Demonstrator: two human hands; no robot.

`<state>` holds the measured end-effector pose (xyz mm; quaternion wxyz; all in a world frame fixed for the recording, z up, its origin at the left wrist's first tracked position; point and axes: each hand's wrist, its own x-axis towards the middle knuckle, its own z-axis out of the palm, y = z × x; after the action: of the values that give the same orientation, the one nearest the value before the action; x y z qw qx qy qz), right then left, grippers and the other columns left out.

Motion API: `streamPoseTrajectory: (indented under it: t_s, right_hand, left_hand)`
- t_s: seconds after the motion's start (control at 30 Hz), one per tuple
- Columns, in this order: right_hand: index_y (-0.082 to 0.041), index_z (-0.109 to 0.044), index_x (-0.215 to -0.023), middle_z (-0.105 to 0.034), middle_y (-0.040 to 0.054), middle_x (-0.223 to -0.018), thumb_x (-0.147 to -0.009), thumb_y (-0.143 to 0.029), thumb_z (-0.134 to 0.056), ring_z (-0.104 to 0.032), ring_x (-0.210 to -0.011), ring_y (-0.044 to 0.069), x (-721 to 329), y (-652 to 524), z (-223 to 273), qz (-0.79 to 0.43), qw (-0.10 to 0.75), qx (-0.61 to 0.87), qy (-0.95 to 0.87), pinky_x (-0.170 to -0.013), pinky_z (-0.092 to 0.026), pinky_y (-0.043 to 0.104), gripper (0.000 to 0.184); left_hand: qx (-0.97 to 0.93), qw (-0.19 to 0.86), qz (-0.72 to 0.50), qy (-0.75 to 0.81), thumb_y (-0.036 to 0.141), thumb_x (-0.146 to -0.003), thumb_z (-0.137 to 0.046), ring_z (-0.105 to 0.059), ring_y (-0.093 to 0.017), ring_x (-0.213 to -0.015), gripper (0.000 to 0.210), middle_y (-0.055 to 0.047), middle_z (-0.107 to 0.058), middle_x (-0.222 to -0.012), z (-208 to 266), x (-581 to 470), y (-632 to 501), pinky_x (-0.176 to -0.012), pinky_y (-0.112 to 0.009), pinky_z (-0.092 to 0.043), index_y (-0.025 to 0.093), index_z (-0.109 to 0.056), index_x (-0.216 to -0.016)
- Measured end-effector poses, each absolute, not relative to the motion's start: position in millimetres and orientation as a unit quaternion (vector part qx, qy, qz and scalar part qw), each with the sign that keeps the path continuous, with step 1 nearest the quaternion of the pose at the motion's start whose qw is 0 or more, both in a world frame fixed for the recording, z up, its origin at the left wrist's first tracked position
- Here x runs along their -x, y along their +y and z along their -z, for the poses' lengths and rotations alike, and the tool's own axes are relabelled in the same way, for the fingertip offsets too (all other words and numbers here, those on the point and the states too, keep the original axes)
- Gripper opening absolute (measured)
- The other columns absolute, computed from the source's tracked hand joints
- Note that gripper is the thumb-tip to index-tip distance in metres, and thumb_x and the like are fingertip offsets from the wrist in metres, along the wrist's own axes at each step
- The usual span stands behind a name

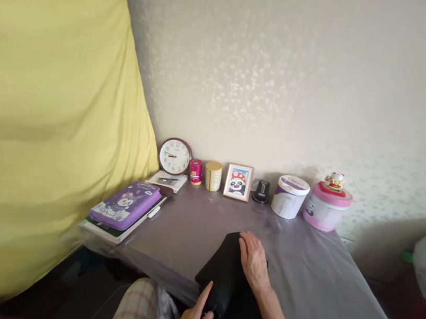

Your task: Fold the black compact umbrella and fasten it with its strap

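A black fabric item (pixel 223 272) lies partly bunched on the near part of the table and hangs toward its front edge; its exact kind is not clear. My right hand (pixel 254 260) is closed over its upper right edge, with the fingers together and bent. At the item's lower left is my left hand (pixel 194 318), index finger stretched out along the fabric and thumb apart from it. The other fingers of that hand are hidden.
Grey covering drapes the table (pixel 183 229). At left a purple case (pixel 127 205) rests on books. Along the wall stand a clock (pixel 175 157), a pink can (pixel 195 172), a yellow canister (pixel 212 176), a picture frame (pixel 238 182), a white tub (pixel 290 198) and a pink tub (pixel 326 209).
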<state>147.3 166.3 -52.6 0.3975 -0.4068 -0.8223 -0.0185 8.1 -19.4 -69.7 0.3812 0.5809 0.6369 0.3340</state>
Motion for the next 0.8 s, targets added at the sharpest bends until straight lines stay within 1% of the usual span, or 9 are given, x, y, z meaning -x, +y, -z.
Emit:
streamPoseTrajectory:
  t_s: [0.07, 0.1, 0.23, 0.37, 0.5, 0.57, 0.6, 0.7, 0.8]
  right_hand:
    - [-0.017, -0.062, -0.103, -0.064, 0.0090, -0.109, -0.092, -0.029, -0.037, -0.051, -0.113, 0.022, -142, 148, 56, 0.009, 0.385, 0.383, -0.840, -0.098, -0.037, 0.040, 0.031]
    - [-0.017, -0.062, -0.106, -0.062, 0.0085, -0.114, -0.091, -0.029, -0.038, -0.049, -0.117, 0.023, -139, 143, 58, 0.009, 0.367, 0.385, -0.847, -0.099, -0.035, 0.043, 0.030]
    - [-0.020, -0.061, -0.109, -0.061, 0.0069, -0.118, -0.091, -0.028, -0.037, -0.047, -0.119, 0.024, -130, 153, 64, -0.004, 0.316, 0.410, -0.855, -0.101, -0.029, 0.049, 0.031]
    - [-0.018, -0.061, -0.108, -0.059, 0.0088, -0.120, -0.090, -0.029, -0.033, -0.049, -0.117, 0.023, -134, 187, 62, -0.032, 0.308, 0.470, -0.826, -0.100, -0.032, 0.045, 0.035]
    - [-0.009, -0.054, -0.114, -0.055, 0.0162, -0.123, -0.088, -0.037, -0.028, -0.048, -0.117, 0.025, -153, 196, 71, -0.080, 0.347, 0.551, -0.755, -0.098, -0.035, 0.042, 0.046]
    - [-0.009, -0.053, -0.115, -0.054, 0.0172, -0.123, -0.088, -0.044, -0.026, -0.046, -0.119, 0.027, -164, 189, 83, -0.104, 0.397, 0.561, -0.718, -0.099, -0.036, 0.042, 0.052]
    - [-0.009, -0.053, -0.114, -0.055, 0.0174, -0.120, -0.087, -0.047, -0.026, -0.047, -0.117, 0.028, -168, 183, 89, -0.122, 0.415, 0.566, -0.702, -0.098, -0.037, 0.042, 0.054]
    - [-0.008, -0.051, -0.114, -0.058, 0.0190, -0.112, -0.084, -0.054, -0.022, -0.055, -0.107, 0.031, -169, 166, 109, -0.150, 0.419, 0.572, -0.689, -0.093, -0.042, 0.044, 0.062]
    - [-0.007, -0.055, -0.108, -0.056, 0.0215, -0.114, -0.081, -0.059, -0.022, -0.052, -0.111, 0.033, -159, 157, 122, -0.157, 0.419, 0.558, -0.699, -0.093, -0.043, 0.044, 0.066]
  left_hand:
    - [-0.597, 0.366, -0.327, 0.635, 0.039, -0.089, -0.025, -0.057, -0.021, -0.104, 0.059, -0.011, -0.056, -0.125, 77, -7, -17, -0.091, -0.027, -0.039, 0.013, -0.019, -0.142]
    - [-0.601, 0.364, -0.327, 0.632, 0.037, -0.088, -0.025, -0.058, -0.020, -0.103, 0.059, -0.011, -0.056, -0.124, 80, -7, -16, -0.090, -0.027, -0.039, 0.012, -0.019, -0.142]
    - [-0.601, 0.348, -0.319, 0.645, 0.034, -0.088, -0.026, -0.061, -0.021, -0.093, 0.058, -0.011, -0.065, -0.109, 83, -8, -15, -0.083, -0.027, -0.042, 0.013, -0.020, -0.142]
    - [-0.603, 0.328, -0.301, 0.661, 0.030, -0.088, -0.028, -0.061, -0.022, -0.091, 0.056, -0.010, -0.068, -0.099, 82, -10, -15, -0.081, -0.028, -0.042, 0.016, -0.021, -0.141]
    - [-0.603, 0.320, -0.274, 0.677, 0.027, -0.086, -0.031, -0.063, -0.022, -0.086, 0.057, -0.010, -0.068, -0.095, 84, -12, -11, -0.075, -0.027, -0.043, 0.016, -0.019, -0.142]
    - [-0.593, 0.323, -0.245, 0.696, 0.025, -0.084, -0.033, -0.064, -0.022, -0.082, 0.059, -0.009, -0.069, -0.093, 86, -13, -7, -0.069, -0.027, -0.044, 0.019, -0.019, -0.141]
    - [-0.587, 0.324, -0.232, 0.704, 0.024, -0.084, -0.034, -0.065, -0.022, -0.080, 0.060, -0.009, -0.070, -0.092, 87, -14, -5, -0.067, -0.026, -0.044, 0.020, -0.018, -0.141]
    - [-0.572, 0.319, -0.218, 0.723, 0.024, -0.083, -0.035, -0.066, -0.022, -0.081, 0.060, -0.008, -0.070, -0.090, 93, -17, 1, -0.064, -0.025, -0.044, 0.022, -0.020, -0.141]
    - [-0.562, 0.321, -0.227, 0.728, 0.020, -0.081, -0.037, -0.067, -0.020, -0.077, 0.061, -0.005, -0.071, -0.088, 98, -22, 7, -0.061, -0.023, -0.044, 0.024, -0.022, -0.140]
